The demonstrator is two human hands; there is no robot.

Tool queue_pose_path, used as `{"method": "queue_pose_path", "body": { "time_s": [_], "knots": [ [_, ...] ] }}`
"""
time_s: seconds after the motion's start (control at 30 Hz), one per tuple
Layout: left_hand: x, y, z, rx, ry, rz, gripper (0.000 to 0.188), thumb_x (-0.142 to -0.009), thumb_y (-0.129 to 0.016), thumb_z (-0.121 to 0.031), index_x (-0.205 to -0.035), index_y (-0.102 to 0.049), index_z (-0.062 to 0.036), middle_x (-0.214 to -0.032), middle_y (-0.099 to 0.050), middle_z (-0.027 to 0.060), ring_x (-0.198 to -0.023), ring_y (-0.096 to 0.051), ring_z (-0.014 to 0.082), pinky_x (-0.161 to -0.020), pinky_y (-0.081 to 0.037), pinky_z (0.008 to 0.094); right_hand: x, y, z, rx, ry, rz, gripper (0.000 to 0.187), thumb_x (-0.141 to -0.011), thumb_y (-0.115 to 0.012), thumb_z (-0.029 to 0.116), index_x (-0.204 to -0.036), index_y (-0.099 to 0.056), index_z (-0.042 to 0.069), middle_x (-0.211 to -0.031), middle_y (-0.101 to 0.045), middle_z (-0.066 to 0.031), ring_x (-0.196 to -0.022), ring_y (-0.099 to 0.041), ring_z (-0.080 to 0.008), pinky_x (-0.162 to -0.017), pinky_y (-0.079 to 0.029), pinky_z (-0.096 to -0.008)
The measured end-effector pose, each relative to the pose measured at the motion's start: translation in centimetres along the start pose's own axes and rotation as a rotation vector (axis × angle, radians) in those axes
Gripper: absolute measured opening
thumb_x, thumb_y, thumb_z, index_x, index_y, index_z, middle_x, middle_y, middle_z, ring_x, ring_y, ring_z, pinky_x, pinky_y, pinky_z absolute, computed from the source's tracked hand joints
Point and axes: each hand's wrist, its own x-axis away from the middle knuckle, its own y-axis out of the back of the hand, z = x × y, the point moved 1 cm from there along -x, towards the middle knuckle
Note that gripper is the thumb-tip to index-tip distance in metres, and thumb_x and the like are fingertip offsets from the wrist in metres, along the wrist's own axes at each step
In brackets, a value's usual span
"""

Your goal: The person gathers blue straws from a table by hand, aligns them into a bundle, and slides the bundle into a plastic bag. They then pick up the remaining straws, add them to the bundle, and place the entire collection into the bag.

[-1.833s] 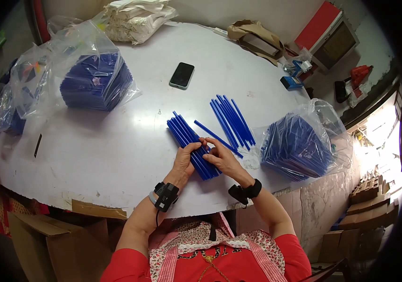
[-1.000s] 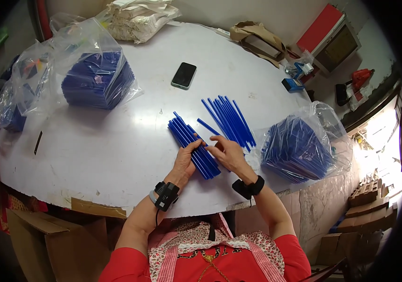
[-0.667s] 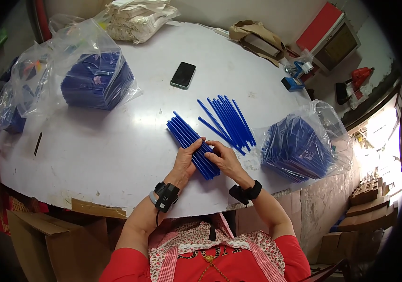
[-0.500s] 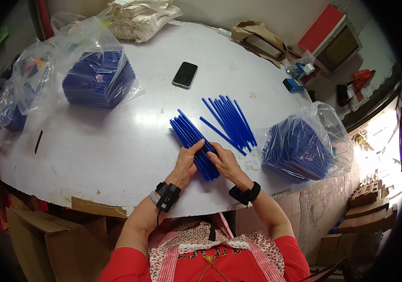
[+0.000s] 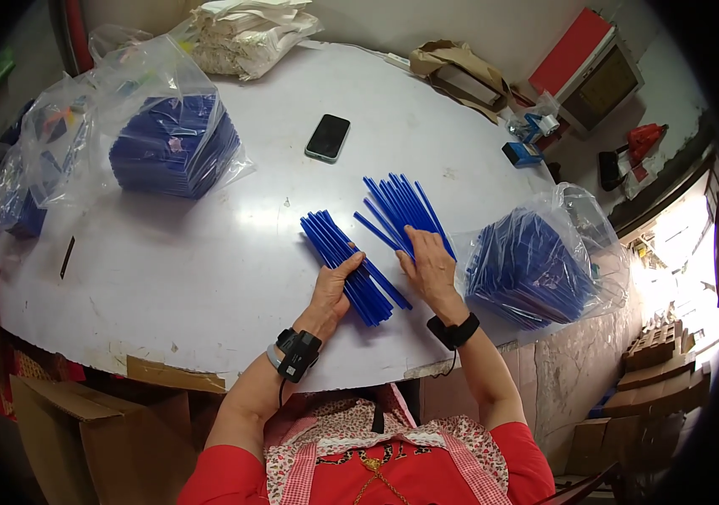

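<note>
The left hand [image 5: 332,284] was clasped round the middle of a bundle of slim, glossy, blue plastic sticks [image 5: 360,290], thumb across the top; the bundle lay slantwise above the white, smooth-topped counter [image 5: 241,324], one stick splaying out at its near end. The right hand [image 5: 432,265] was over the near end of a loose fan of matching blue plastic sticks [image 5: 407,204] on the counter; whether it pinched any could not be told. Each stick was judged light, fairly stiff and not readily broken; the shiny surface suggested slipping and rolling, so a loosely held bundle would likely shed pieces; a full wrap at mid-length appeared soundest for the bundle; for single sticks, a light thumb-and-finger pinch along the shaft.
</note>
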Motion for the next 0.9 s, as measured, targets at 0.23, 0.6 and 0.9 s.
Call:
{"method": "queue_pose_path", "body": {
  "time_s": [0.23,0.6,0.9],
  "knots": [
    [-0.6,0.9,0.4,0.023,-0.014,0.022,0.029,-0.082,-0.069,-0.003,-0.108,-0.058,-0.0054,-0.097,-0.065,0.0095,-0.086,-0.065,0.0186,-0.077,-0.058,0.0347,2.9,-2.5,4.1,-0.988,-0.498,0.511,0.044,-0.086,-0.064,0.031,-0.12,-0.055,0.004,-0.079,-0.062,-0.0073,-0.069,-0.059,-0.0166,-0.062,-0.047,-0.0292],
    [0.1,0.3,0.0,-0.004,0.002,0.03,0.028,-0.08,-0.067,0.0,-0.107,-0.059,-0.0013,-0.105,-0.065,0.0132,-0.092,-0.064,0.0206,-0.083,-0.056,0.0355,1.8,-0.3,4.0,-0.43,-0.327,0.471,0.032,-0.088,-0.063,0.033,-0.087,-0.065,0.001,-0.069,-0.058,-0.0055,-0.066,-0.055,-0.0094,-0.056,-0.042,-0.0261],
    [-0.2,0.1,0.2,0.082,0.015,0.017,0.021,-0.081,-0.066,0.001,-0.099,-0.058,-0.0048,-0.095,-0.066,0.0121,-0.083,-0.067,0.0216,-0.071,-0.06,0.0345,0.6,-1.5,-1.6,-0.328,-0.293,0.112,0.032,-0.088,-0.061,0.031,-0.094,-0.062,0.0,-0.07,-0.061,-0.012,-0.062,-0.058,-0.0254,-0.06,-0.045,-0.035]
  ]
}}
